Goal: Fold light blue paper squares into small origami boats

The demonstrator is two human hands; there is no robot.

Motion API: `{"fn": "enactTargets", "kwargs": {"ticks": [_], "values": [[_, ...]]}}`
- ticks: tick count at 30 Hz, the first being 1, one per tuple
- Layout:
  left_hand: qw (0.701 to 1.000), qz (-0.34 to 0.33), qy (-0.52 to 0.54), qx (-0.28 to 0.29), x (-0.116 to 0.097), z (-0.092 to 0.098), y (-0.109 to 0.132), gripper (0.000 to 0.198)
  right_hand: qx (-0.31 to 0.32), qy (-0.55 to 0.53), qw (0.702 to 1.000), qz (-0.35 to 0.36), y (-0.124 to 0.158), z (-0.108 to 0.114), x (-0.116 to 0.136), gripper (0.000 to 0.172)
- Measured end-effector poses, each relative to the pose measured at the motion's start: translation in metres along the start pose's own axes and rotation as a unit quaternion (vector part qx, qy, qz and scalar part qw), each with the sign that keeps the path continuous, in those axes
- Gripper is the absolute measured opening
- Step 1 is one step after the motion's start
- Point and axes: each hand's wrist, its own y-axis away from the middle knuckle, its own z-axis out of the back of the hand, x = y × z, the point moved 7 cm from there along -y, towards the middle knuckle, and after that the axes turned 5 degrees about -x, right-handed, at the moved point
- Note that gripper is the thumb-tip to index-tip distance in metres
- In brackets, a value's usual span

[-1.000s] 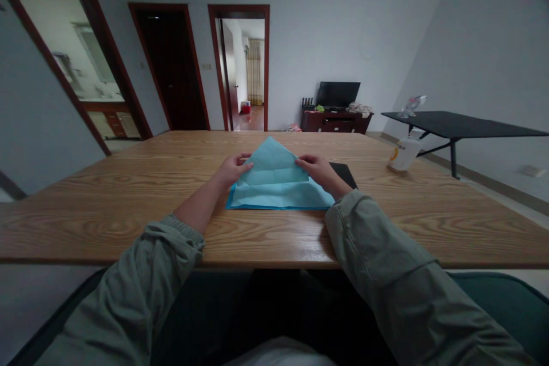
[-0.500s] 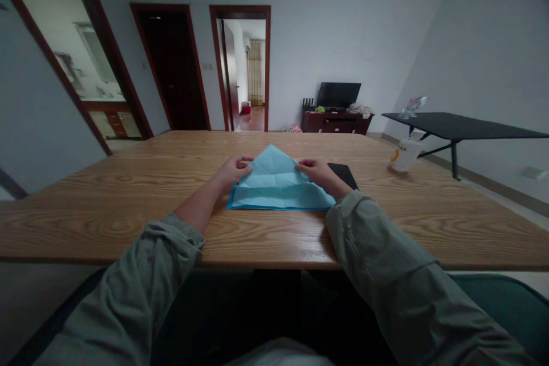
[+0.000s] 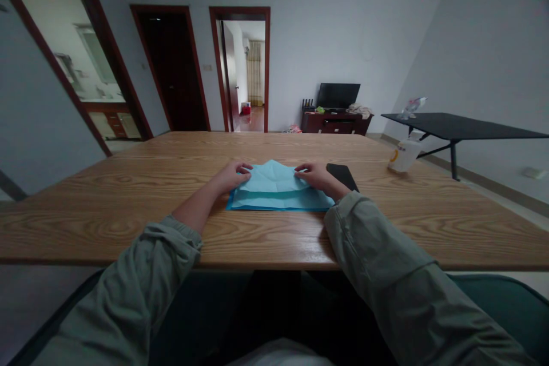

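A creased light blue sheet of paper (image 3: 274, 177) lies in front of me, its far edge rising to a low point in the middle. Beneath it, a strip of darker blue sheet (image 3: 229, 205) shows at the left and near edges. At the paper's left side my left hand (image 3: 233, 177) is closed, thumb and fingers at the edge. My right hand (image 3: 316, 175) grips the right side in the same way, fingers bent over the paper. Part of the right side is hidden by that hand and wrist.
The wooden table (image 3: 150, 206) spreads wide around the paper. A flat black object (image 3: 342, 175) lies just beyond my right hand. Farther right stands a white translucent container (image 3: 403, 157). A black table (image 3: 463, 124) with a clear plastic item (image 3: 414, 107) is behind it.
The paper's pointed top has come down and its upper part lies flatter. Both hands are slightly lower, still at the paper's two sides.
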Motion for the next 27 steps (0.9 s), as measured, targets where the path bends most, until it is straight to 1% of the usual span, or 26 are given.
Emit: {"fn": "enactTargets", "kwargs": {"ticks": [2, 4, 10, 13, 15, 17, 20, 24, 27], "values": [[0.999, -0.024, -0.038, 0.004, -0.003, 0.003, 0.002, 0.032, -0.002, 0.026, 1.0, 0.013, -0.003, -0.002, -0.004, 0.027], [0.996, -0.043, -0.073, 0.025, -0.005, 0.003, 0.005, 0.031, 0.001, 0.063, 0.998, 0.026, -0.005, -0.005, -0.008, 0.023], [0.981, -0.076, -0.13, 0.119, -0.013, -0.001, 0.019, 0.049, -0.007, 0.18, 0.981, 0.077, -0.007, -0.005, -0.011, 0.016], [0.964, -0.066, -0.194, 0.172, -0.016, -0.008, 0.026, 0.058, -0.006, 0.215, 0.972, 0.091, -0.006, -0.005, -0.007, 0.019], [0.95, -0.06, -0.233, 0.197, -0.017, -0.012, 0.029, 0.062, 0.002, 0.223, 0.968, 0.116, -0.002, -0.005, 0.001, 0.023], [0.944, -0.061, -0.255, 0.203, -0.017, -0.013, 0.029, 0.062, 0.02, 0.214, 0.964, 0.157, 0.005, -0.006, 0.013, 0.027], [0.945, -0.071, -0.254, 0.195, -0.014, -0.014, 0.026, 0.058, 0.054, 0.179, 0.96, 0.209, 0.018, -0.005, 0.029, 0.032], [0.95, -0.088, -0.237, 0.185, -0.011, -0.013, 0.022, 0.049, 0.123, 0.174, 0.956, 0.2, 0.031, -0.007, 0.033, 0.042], [0.951, -0.087, -0.238, 0.18, -0.01, -0.012, 0.021, 0.048, 0.152, 0.202, 0.946, 0.201, 0.036, -0.009, 0.033, 0.052]]}}
